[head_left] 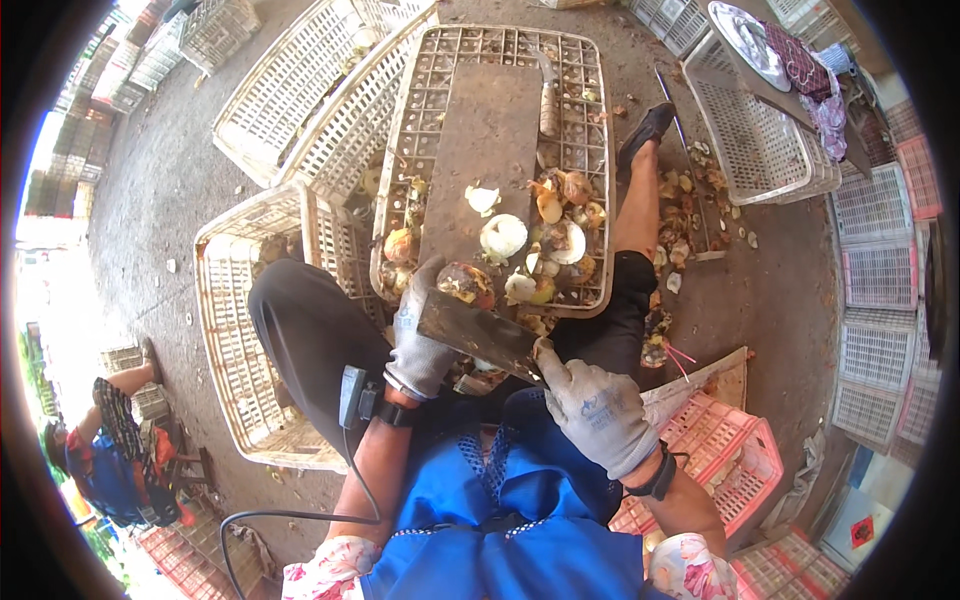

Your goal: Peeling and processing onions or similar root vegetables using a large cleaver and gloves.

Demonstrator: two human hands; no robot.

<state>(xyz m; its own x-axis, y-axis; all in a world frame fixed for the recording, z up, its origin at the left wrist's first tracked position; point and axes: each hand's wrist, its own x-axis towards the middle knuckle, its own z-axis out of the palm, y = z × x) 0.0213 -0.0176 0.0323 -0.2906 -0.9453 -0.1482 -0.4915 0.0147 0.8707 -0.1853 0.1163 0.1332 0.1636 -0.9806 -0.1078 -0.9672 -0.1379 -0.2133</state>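
Observation:
My right hand (600, 410), in a grey work glove, grips a wide, dark-bladed cleaver (480, 335) that slants across in front of me. My left hand (418, 345), gloved alike, is closed against a brown-skinned onion (466, 284) at the near end of a wooden board (485, 130). The blade hides part of the left fingers and the onion's lower side. Just beyond lie a pale peeled onion (503, 237) and a piece of onion (482, 199) on the board. Skins and trimmed onions (575, 187) are heaped at the board's right.
The board lies on an upturned white crate (607, 240), with a wooden-handled knife (547, 95) beside it. White crates (240, 350) stand at left; a pink crate (720, 450) is near my right elbow. Onion scraps (678, 225) litter the floor at right. Another person (115, 450) sits far left.

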